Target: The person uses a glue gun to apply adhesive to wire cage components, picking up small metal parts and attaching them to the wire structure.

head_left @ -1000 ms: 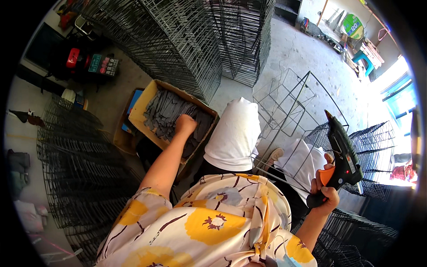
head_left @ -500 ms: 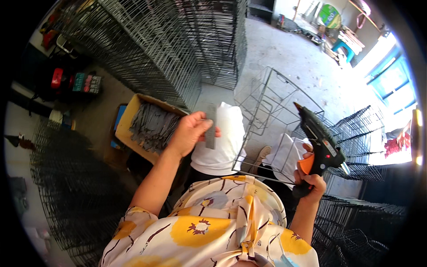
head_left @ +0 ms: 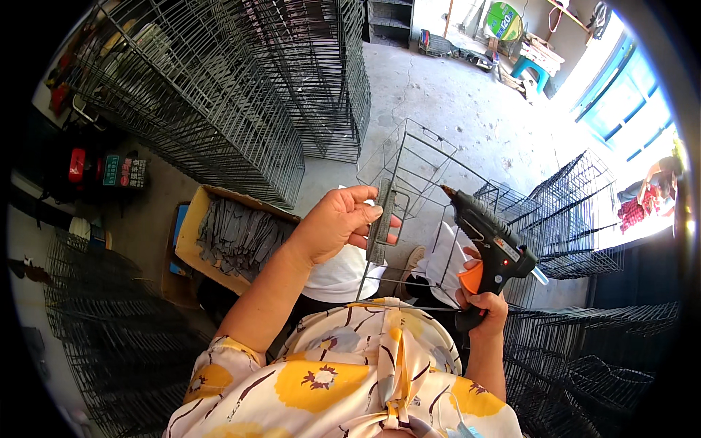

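Observation:
Between the fingers of my left hand (head_left: 336,226) is a flat grey strip (head_left: 380,223), pinched at its side. It lies along a dark wire of the wire frame (head_left: 423,212) that rests over my lap; whether it touches the wire all along, I cannot tell. My right hand (head_left: 485,303) is wrapped round the handle of a black hot glue gun (head_left: 493,244) with an orange trigger. A red light glows on its body, and a clear glue stick pokes out of its back. The nozzle points up and left, a little right of the strip.
A cardboard box (head_left: 191,248) of grey strips stands left of my legs. Tall stacks of wire racks (head_left: 241,109) rise ahead on the left; more wire frames (head_left: 577,212) stand on the right and lie at lower left. Far off are a blue stool (head_left: 531,71) and a person (head_left: 657,193).
My left hand has moved right with the grey strip, from above the white-covered knee to the wire frame. The glue gun has shifted left in my right hand. The whole view has turned slightly.

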A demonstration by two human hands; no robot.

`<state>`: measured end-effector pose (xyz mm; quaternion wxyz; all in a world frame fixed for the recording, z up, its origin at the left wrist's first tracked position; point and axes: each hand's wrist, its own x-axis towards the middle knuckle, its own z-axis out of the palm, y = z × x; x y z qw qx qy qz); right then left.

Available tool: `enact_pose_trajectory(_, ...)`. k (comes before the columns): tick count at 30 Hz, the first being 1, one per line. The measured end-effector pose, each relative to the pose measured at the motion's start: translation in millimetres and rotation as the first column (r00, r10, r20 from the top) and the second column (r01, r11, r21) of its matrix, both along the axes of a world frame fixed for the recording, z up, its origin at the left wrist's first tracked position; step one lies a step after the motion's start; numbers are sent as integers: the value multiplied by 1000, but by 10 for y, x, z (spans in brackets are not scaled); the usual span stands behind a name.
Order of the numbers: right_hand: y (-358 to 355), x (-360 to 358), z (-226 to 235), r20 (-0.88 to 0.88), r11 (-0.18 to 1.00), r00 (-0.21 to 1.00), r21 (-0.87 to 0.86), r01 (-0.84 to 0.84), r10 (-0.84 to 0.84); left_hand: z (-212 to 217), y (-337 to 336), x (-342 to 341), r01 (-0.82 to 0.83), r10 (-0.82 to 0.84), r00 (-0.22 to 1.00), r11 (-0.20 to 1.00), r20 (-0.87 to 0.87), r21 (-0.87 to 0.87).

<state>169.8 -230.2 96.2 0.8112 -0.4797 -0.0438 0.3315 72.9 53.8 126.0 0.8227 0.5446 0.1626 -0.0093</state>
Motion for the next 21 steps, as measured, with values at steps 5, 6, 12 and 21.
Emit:
enact_pose_trajectory(5, -83, 41, 19, 116, 999, 993, -21, -32, 34, 39, 93, 56, 34, -34, 999, 999, -8, -24)
enact_pose_trajectory(6, -129, 67, 30, 161, 999, 987, -50, 3, 5, 69, 104, 67, 40, -40, 999, 999, -14, -22)
enact_pose_trajectory(12, -268, 251, 279, 400, 990, 906, -87, -110, 136, 98, 163, 151, 80, -80, 996, 997, -34, 3)
enact_pose_trajectory(21, -60, 408, 352, 381, 902, 821, -104, -420, 426, 76, 178, 172, 57, -60, 997, 995, -41, -86)
